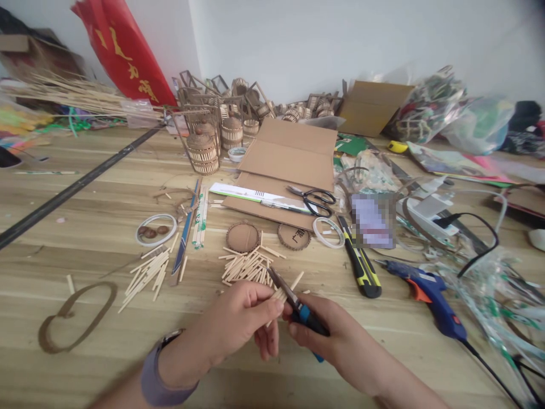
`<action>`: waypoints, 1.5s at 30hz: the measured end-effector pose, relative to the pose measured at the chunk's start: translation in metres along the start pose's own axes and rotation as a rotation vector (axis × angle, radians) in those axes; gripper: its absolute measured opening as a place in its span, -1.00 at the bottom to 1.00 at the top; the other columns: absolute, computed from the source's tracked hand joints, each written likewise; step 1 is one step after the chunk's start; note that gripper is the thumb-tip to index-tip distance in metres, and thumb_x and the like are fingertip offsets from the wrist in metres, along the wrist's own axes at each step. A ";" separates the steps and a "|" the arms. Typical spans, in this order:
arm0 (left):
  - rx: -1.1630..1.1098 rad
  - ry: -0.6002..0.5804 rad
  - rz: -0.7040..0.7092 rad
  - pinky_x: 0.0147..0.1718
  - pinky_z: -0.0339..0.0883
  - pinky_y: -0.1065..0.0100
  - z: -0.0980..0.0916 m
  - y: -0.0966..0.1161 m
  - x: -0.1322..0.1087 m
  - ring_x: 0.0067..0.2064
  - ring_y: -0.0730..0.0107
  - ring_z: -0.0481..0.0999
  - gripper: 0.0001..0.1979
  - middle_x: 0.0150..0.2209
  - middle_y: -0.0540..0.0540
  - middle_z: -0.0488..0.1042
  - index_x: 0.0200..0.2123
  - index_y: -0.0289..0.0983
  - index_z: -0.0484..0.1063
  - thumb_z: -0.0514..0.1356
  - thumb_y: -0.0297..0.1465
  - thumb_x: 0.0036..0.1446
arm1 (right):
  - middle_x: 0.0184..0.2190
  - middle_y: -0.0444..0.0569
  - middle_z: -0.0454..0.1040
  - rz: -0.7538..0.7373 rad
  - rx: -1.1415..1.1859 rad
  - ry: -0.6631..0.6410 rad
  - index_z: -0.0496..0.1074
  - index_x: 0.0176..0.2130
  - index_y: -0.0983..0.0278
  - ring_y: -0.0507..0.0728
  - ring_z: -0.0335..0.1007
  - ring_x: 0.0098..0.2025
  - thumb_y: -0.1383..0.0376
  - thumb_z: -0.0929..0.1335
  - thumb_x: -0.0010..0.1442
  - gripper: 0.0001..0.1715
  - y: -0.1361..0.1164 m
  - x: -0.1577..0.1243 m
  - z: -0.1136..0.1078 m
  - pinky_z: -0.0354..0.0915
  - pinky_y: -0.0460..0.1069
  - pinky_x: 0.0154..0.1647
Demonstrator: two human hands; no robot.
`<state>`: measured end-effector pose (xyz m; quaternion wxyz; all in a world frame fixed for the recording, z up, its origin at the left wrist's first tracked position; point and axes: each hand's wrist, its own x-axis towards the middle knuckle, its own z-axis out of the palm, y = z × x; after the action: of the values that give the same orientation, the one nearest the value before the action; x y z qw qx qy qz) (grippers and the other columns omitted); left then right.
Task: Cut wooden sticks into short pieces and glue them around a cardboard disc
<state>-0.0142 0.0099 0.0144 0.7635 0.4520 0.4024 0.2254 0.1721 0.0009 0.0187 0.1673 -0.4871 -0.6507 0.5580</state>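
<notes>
My left hand (242, 318) pinches a few short wooden sticks (279, 295) between thumb and fingers. Wrapped around black-and-blue handles, my right hand (336, 335) holds a pair of scissors (284, 284), whose pointed metal blades lie beside the sticks. Just beyond both hands is a loose pile of short wooden sticks (244, 267). Two round cardboard discs with braided rims, a left disc (242, 237) and a right disc (294, 236), lie behind that pile. My fingers partly hide the held sticks' lower ends.
To the right lie a yellow-black utility knife (361, 261) and a blue glue gun (430, 295) with its cord. Black-handled scissors (317, 199) rest on cardboard sheets (289, 147). Another stick pile (149, 272) and a brown strip loop (76, 318) are left; small stick baskets (204, 150) stand behind.
</notes>
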 end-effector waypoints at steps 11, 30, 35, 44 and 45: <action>0.102 0.000 0.022 -0.59 0.18 0.48 -0.001 0.006 -0.003 -0.61 0.53 0.30 -0.50 -0.66 0.08 0.34 -0.36 -0.29 0.30 0.10 0.08 0.07 | -0.38 -0.10 0.37 -0.055 0.096 -0.098 0.43 -0.20 0.29 0.09 0.23 -0.33 0.12 0.31 0.19 -0.70 -0.003 0.001 -0.009 0.20 -0.05 -0.28; 0.196 0.037 0.032 -0.64 0.01 0.48 -0.001 0.004 -0.003 -0.66 0.55 0.13 -0.58 -0.69 0.13 0.23 -0.35 -0.28 0.33 0.00 -0.03 0.21 | -0.47 -0.18 0.23 0.002 0.086 -0.114 0.36 -0.25 0.28 0.03 0.12 -0.42 0.16 0.30 0.19 -0.77 -0.003 -0.001 -0.009 0.15 -0.10 -0.42; 0.274 0.050 0.054 -0.61 0.01 0.47 -0.002 0.006 -0.005 -0.64 0.55 0.14 -0.60 -0.67 0.13 0.22 -0.36 -0.28 0.32 -0.04 -0.08 0.27 | -0.52 -0.21 0.20 0.053 0.109 -0.099 0.33 -0.25 0.26 0.01 0.09 -0.48 0.21 0.30 0.16 -0.82 -0.002 0.000 -0.005 0.09 -0.11 -0.49; 0.258 0.097 0.066 -0.62 -0.06 0.44 -0.005 0.000 -0.003 -0.63 0.53 0.07 -0.59 -0.68 0.14 0.17 -0.35 -0.28 0.36 -0.02 -0.07 0.26 | -0.46 -0.17 0.23 0.007 0.178 -0.097 0.35 -0.25 0.28 0.03 0.11 -0.41 0.18 0.32 0.15 -0.78 -0.005 0.001 -0.007 0.13 -0.09 -0.41; 0.256 0.104 0.071 -0.62 -0.06 0.44 -0.005 0.000 -0.002 -0.63 0.53 0.07 -0.60 -0.68 0.14 0.17 -0.35 -0.28 0.36 -0.01 -0.08 0.25 | -0.45 -0.16 0.24 0.009 0.203 -0.100 0.36 -0.25 0.28 0.04 0.12 -0.41 0.15 0.33 0.14 -0.75 -0.005 0.001 -0.007 0.14 -0.08 -0.40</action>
<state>-0.0192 0.0106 0.0140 0.6694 0.5473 0.4506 0.2221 0.1750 0.0062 0.0255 0.1804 -0.4422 -0.5963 0.6453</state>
